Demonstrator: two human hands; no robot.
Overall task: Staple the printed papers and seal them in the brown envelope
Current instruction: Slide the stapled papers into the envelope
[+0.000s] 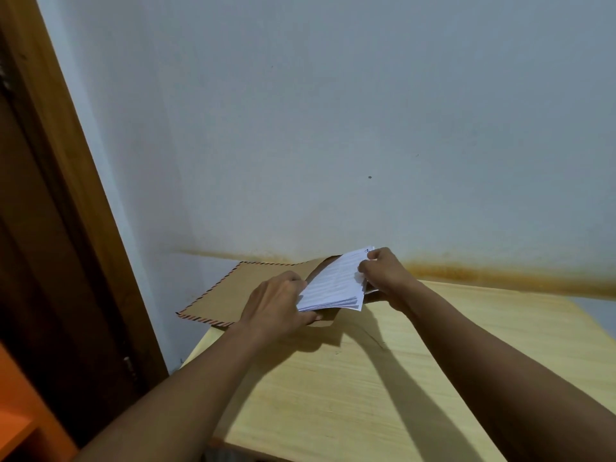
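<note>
Now both hands are working at the far left corner of a pale wooden table (433,361), whose top is showing a fine straight grain. The brown envelope (230,295) is lying flat at about 7 o'clock from the picture's middle. It is a large rectangle of matte kraft paper with a red-and-dark striped border, and its left end is reaching past the table's left edge. Its mouth is facing 3 o'clock and is standing open, so a dark gap is showing inside.

The printed papers (333,288) are sitting at this mouth, around 6 o'clock. They are a thin white stack with small grey lines of text, tilted up toward 1 o'clock, with the sheet edges fanning a little at the near corner. How far the stack is already inside, I cannot tell.

The left hand (276,305) is curling its fingers over the stack's left end, the thumb going under it – it is gripping the papers at the envelope's lip. The right hand (386,275) is pinching the stack's far right end with bent fingers.

Behind, a smooth white wall (333,111) is carrying a rusty orange stain (500,273) along the table line. At 9 o'clock a dark brown wooden door frame (66,161) is leaning through the view, and at 8 o'clock something flat and orange (16,411) is showing in the corner.
</note>
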